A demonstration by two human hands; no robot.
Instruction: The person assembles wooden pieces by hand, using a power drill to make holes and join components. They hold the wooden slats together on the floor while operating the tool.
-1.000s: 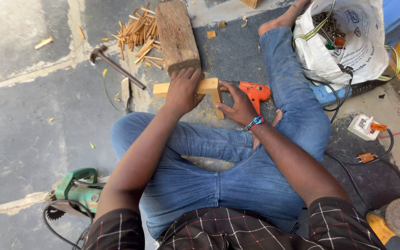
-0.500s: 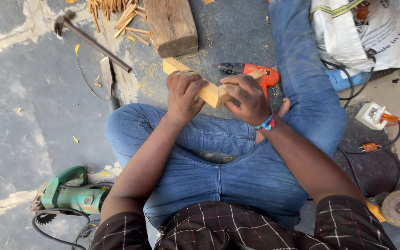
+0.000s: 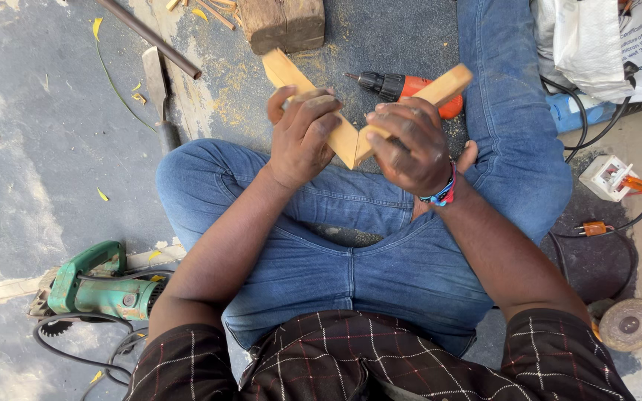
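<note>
Left hand (image 3: 300,139) and right hand (image 3: 408,145) both wrapped tight around V-shaped joined wooden pieces (image 3: 351,142), raised above lap, just before orange drill (image 3: 409,87) on floor.

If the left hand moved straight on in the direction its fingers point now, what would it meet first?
Probably the orange drill: the left hand, gripping the wooden piece, points up and right toward it. Depth is unclear; it may pass above.

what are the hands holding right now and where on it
Both hold an L-shaped wooden piece: left hand grips one arm, right hand the other, both near the corner joint.
</note>
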